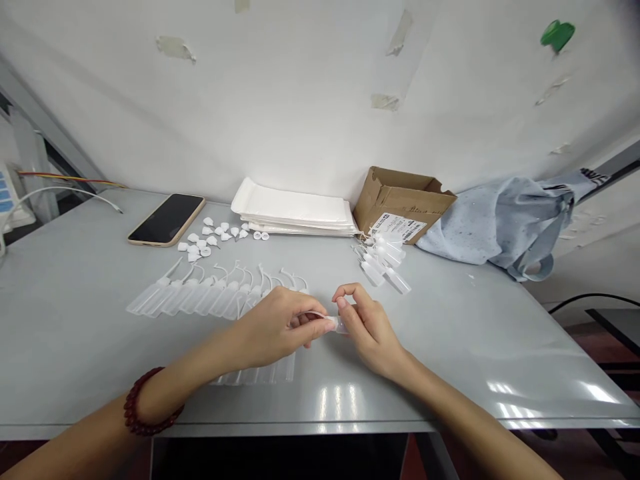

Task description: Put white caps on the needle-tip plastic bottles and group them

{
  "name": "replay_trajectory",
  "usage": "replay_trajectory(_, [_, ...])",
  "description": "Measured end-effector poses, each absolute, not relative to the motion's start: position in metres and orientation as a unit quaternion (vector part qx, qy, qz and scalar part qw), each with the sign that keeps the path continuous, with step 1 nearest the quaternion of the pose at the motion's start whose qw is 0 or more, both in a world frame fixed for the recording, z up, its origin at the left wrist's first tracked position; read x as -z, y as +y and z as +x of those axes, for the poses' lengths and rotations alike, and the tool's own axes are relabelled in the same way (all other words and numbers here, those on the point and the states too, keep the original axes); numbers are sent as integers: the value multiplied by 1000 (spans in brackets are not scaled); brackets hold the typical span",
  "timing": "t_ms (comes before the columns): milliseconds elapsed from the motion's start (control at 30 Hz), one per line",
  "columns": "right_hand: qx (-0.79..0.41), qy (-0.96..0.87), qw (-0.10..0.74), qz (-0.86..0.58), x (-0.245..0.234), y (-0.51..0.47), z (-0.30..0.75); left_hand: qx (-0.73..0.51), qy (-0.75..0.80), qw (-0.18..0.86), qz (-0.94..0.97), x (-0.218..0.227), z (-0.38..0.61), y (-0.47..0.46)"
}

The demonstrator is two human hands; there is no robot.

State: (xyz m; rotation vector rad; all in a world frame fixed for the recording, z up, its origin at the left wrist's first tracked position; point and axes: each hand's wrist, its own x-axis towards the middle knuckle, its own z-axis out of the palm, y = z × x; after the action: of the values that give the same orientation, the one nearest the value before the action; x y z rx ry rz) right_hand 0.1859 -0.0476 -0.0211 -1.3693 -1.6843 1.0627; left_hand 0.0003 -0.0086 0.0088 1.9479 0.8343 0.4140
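Observation:
A small translucent plastic bottle with a white neck is between my two hands, above the front middle of the table. My left hand pinches its neck end, and a thin white strap curves back under the fingers. My right hand is closed around the other end, hiding most of the body; its index finger is bent and raised. A row of similar bottles with white straps lies left of my hands. More bottles lie partly under my left forearm. Another loose pile of bottles lies at the right.
Small white caps are scattered behind the row, beside a phone. A stack of white padded envelopes, an open cardboard box and light blue cloth line the wall. A white cable reaches in at left.

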Motion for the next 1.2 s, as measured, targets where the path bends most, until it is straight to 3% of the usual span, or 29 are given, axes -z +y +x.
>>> replay_trajectory(133, [-465,-616,344,-535,15,-47,184,-152,326,468,807,-9,1,-10])
replay_trajectory(433, [-621,-499,326,-510,8,-38,184,-188,249,232,921,14,0,-16])
replay_trajectory(567, [-665,-464,314,-494,8,-38,184,-207,254,260,908,9,0,-16])
replay_trajectory(833, [-595,-533,321,-508,3,-44,183,-198,280,323,882,-7,-1,-13])
replay_trajectory(1200, [-675,-474,308,-474,12,-36,186,-222,216,192,931,12,-1,-15])
